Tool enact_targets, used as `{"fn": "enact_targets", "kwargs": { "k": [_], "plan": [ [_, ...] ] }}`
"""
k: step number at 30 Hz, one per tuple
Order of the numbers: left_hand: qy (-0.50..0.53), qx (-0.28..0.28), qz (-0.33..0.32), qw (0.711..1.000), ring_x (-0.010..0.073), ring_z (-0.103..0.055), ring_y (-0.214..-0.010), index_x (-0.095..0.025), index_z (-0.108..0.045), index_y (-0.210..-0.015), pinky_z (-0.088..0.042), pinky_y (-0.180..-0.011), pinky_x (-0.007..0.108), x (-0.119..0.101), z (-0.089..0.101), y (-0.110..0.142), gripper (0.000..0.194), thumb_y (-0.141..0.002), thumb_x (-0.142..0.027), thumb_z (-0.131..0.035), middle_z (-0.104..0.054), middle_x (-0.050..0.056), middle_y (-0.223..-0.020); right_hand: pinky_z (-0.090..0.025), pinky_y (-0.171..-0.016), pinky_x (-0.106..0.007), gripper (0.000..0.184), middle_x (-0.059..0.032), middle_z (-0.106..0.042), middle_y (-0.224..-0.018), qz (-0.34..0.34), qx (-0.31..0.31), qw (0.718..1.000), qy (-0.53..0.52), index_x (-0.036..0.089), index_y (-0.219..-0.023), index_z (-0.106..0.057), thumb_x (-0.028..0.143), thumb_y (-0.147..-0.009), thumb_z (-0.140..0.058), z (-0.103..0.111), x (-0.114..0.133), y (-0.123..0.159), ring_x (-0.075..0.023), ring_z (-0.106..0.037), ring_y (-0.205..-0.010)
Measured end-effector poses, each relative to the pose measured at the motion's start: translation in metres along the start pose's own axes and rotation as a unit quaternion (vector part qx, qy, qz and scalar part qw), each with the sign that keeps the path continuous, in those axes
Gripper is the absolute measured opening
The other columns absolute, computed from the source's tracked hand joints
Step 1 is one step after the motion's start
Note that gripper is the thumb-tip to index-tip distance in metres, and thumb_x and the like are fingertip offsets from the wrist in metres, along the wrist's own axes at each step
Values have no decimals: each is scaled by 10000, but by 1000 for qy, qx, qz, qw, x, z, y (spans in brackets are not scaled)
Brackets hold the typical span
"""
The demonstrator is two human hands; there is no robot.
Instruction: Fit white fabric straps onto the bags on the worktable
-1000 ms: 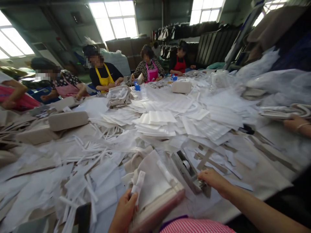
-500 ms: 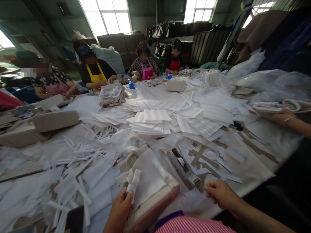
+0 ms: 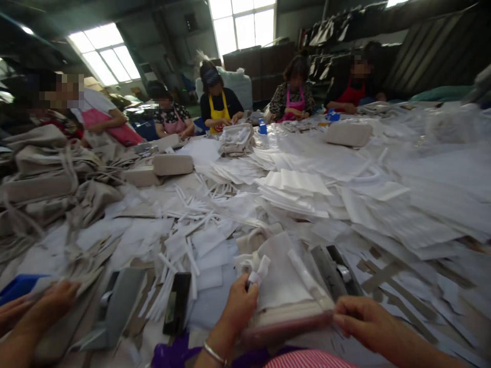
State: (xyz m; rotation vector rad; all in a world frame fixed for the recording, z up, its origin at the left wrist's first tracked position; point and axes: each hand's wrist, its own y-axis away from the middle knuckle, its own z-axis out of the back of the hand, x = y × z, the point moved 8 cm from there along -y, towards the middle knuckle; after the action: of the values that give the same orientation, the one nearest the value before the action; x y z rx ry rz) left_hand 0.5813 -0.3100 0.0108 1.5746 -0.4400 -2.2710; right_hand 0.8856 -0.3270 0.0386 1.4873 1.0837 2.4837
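In front of me lies a pale bag (image 3: 284, 271) with a reddish-brown lower edge, on its back and slightly turned. My left hand (image 3: 241, 301) is closed on one of its straps, which is wrapped in white foam (image 3: 261, 271). A second white-wrapped strap (image 3: 305, 271) lies across the bag. At the bag's lower right corner my right hand (image 3: 358, 318) has its fingers pinched together; what they hold, if anything, is too small to make out. Just beyond that hand stands a grey tape dispenser (image 3: 337, 271).
Left of the bag lie a dark phone-like object (image 3: 177, 302) and another tape dispenser (image 3: 120, 299). A co-worker's hands (image 3: 51, 306) handle beige fabric at the far left. White foam sheets (image 3: 295, 191), foam strips and brown offcuts cover the table. Several people sit opposite.
The view has swung left, bringing in a neighbour's hands and a second dispenser. My right hand has moved from beside the near dispenser to the bag's corner. My left keeps its hold.
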Motion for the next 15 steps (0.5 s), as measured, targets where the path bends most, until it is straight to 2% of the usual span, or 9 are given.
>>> {"fn": "enact_targets", "kwargs": {
  "k": [1, 2, 3, 5, 7, 9, 12, 15],
  "plan": [
    [-4, -8, -8, 1000, 121, -449, -561, -194, -551, -746, -300, -565, 260, 0, 1, 0, 148, -832, -311, -580, -481, -54, -580, -291, -483, -240, 259, 2, -584, -574, 54, 13, 998, 7, 193, -622, -639, 416, -752, -616, -14, 37, -14, -115, -429, -510],
    [-11, -15, -17, 1000, 121, -443, -571, -195, -546, -742, -290, -572, 261, -1, 2, 0, 130, -831, -282, -581, -479, -53, -590, -296, -487, -237, 271, 4, -573, -570, 79, 25, 997, -2, 187, -621, -645, 420, -757, -618, -30, 68, -29, -115, -431, -521],
    [-19, -21, -25, 999, 122, -440, -583, -194, -545, -741, -284, -580, 264, -2, 2, 1, 113, -829, -258, -576, -483, -50, -601, -278, -467, -236, 281, 10, -556, -557, 82, 41, 996, -18, 183, -624, -642, 425, -763, -610, -48, 90, -45, -108, -411, -498],
    [-36, -27, -38, 998, 131, -454, -613, -190, -561, -755, -286, -598, 269, -5, 3, 3, 83, -827, -230, -565, -517, -34, -636, -240, -427, -231, 282, 24, -517, -515, 54, 57, 995, -59, 185, -599, -600, 415, -761, -609, -83, 116, -74, -92, -362, -440],
    [-51, -34, -47, 997, 146, -486, -651, -189, -578, -760, -299, -621, 278, -8, 5, 5, 91, -835, -238, -564, -569, -9, -683, -219, -407, -225, 273, 35, -497, -490, 17, 58, 996, -70, 187, -581, -569, 375, -773, -618, -110, 120, -95, -80, -337, -408],
    [-66, -41, -49, 996, 162, -517, -683, -194, -584, -757, -306, -638, 288, -9, 6, 7, 111, -846, -257, -563, -611, 15, -720, -213, -403, -221, 280, 49, -462, -453, -8, 47, 998, -49, 184, -563, -561, 326, -795, -629, -122, 114, -108, -75, -329, -394],
    [-91, -55, -45, 993, 183, -543, -713, -203, -565, -751, -308, -656, 303, -9, 9, 8, 95, -839, -237, -555, -629, 35, -750, -196, -403, -223, 327, 63, -395, -399, -27, 24, 999, -13, 177, -521, -555, 287, -817, -638, -123, 101, -115, -73, -311, -381],
    [-119, -67, -46, 989, 197, -546, -737, -211, -547, -752, -308, -670, 316, -8, 10, 10, 86, -836, -226, -556, -615, 45, -767, -197, -400, -227, 350, 57, -410, -404, -38, 11, 999, -3, 174, -532, -566, 326, -838, -646, -121, 93, -117, -75, -321, -386]
  ]
}}
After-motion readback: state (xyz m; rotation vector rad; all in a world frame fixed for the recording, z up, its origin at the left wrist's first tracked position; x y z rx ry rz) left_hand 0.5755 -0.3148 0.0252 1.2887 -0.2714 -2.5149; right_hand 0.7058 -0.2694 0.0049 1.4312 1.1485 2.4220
